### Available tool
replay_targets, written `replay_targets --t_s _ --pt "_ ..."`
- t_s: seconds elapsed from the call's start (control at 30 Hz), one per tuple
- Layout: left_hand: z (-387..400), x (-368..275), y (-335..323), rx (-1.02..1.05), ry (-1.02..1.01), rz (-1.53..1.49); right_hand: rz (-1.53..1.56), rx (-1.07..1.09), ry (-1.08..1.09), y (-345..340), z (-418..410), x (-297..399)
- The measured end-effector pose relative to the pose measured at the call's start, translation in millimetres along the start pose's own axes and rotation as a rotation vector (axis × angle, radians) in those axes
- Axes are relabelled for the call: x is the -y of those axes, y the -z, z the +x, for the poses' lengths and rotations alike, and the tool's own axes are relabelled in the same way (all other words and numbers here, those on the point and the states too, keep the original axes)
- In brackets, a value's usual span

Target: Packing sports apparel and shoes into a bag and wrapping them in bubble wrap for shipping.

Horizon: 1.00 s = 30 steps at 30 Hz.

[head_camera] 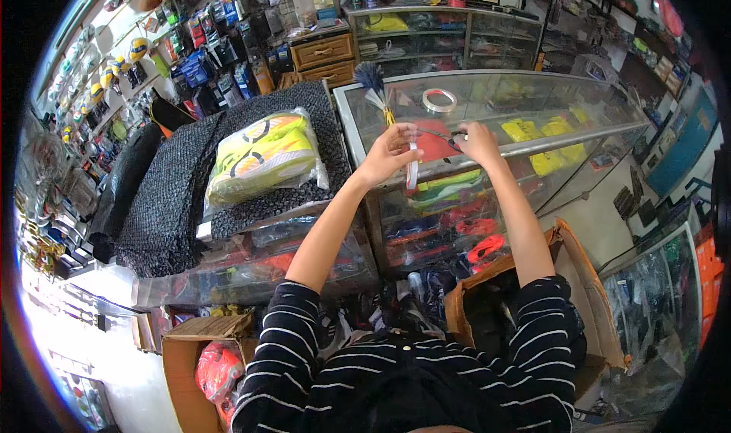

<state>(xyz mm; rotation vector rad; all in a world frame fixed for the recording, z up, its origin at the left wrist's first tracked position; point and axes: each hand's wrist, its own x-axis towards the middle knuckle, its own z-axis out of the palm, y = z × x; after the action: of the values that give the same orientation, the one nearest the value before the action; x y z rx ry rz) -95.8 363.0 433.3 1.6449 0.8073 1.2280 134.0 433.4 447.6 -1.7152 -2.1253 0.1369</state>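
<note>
My left hand (388, 154) holds a narrow white roll of tape (412, 170), seen edge-on, by its thumb and fingers above the front edge of the glass display counter (577, 82). In my right hand (478, 142) is a pair of dark-handled scissors (455, 139). Its blades point left towards my left hand; whether they touch anything is hard to see. Behind both hands, another roll of tape (440, 100) lies flat on the glass. A dark blue feather-like duster (370, 78) with a pale and yellow handle rests just past my left hand.
Left of me, a plastic-wrapped pack of yellow shoes (265, 153) lies on black bubble wrap (171, 187). An open cardboard box (591, 296) stands at my right side, another box (183, 370) at lower left. Wall racks hold packaged sports goods (197, 68).
</note>
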Motion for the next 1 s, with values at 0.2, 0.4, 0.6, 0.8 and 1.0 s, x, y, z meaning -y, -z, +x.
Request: replay_targets --t_s 0.2,0.4,0.6,0.8,1.0 --pt "0.0 -1.0 0.3 0.005 -0.008 0.015 -0.062 0.014 0.076 -22.6 4.9 -29.5" --pt "1.9 4.1 2.1 0.008 -0.032 0.003 0.33 0.147 0.254 28.3 17.1 -43.7" --pt "3.0 4.7 1.7 -0.005 -0.041 0.023 0.423 0.449 0.358 90.2 6.1 -32.6" --pt "1.1 5.2 -0.7 0.005 -0.026 0.036 0.371 0.625 0.357 97.7 1.2 -18.8" --pt "-0.4 2.7 -2.2 0.01 -0.054 0.107 0.202 0.616 0.346 98.3 5.0 -17.3"
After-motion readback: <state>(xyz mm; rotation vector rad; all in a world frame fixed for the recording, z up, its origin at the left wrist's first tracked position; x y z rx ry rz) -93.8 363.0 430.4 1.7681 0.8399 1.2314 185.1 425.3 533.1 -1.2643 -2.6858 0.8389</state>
